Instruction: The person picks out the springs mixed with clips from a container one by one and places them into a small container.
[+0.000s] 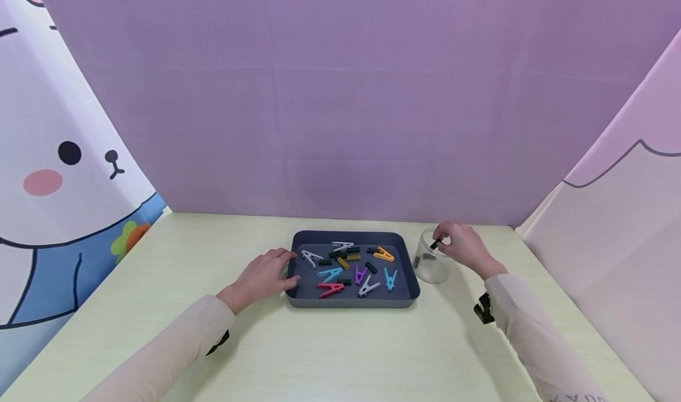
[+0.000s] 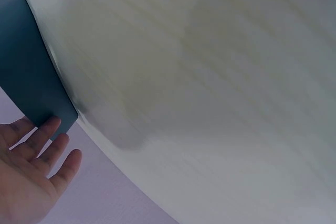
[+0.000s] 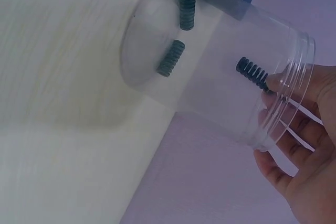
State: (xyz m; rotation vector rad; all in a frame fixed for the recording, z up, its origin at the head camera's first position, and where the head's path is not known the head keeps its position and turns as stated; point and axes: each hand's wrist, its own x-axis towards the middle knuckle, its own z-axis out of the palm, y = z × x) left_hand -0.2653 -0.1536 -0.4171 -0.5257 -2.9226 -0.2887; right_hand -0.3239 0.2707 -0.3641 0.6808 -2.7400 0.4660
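Now a dark spring is being pinched by one end between the thumb and fingertips of the right hand, and it is being held just inside the mouth of the clear, upright jar. Down at the bottom, a second spring and a third spring are being shown through the see-through wall, lying near each other. Across on the other side, nothing is being gripped by the left hand; its loosely spread fingers are being rested against the left end of the grey tray, where more dark springs and gold-coloured springs are being crowded by plastic clips such as a red clip.

And trouble is perhaps being courted at that rim: should the pinch be loosened while the spring is being brushed against the ridged mouth, it could be flicked outside. No steadying hand is being given to the jar, so it could be tipped if its edge is being pushed by the knuckles. The tray, too, is being placed just beside it; with a hard shove from the left, the jar could be knocked
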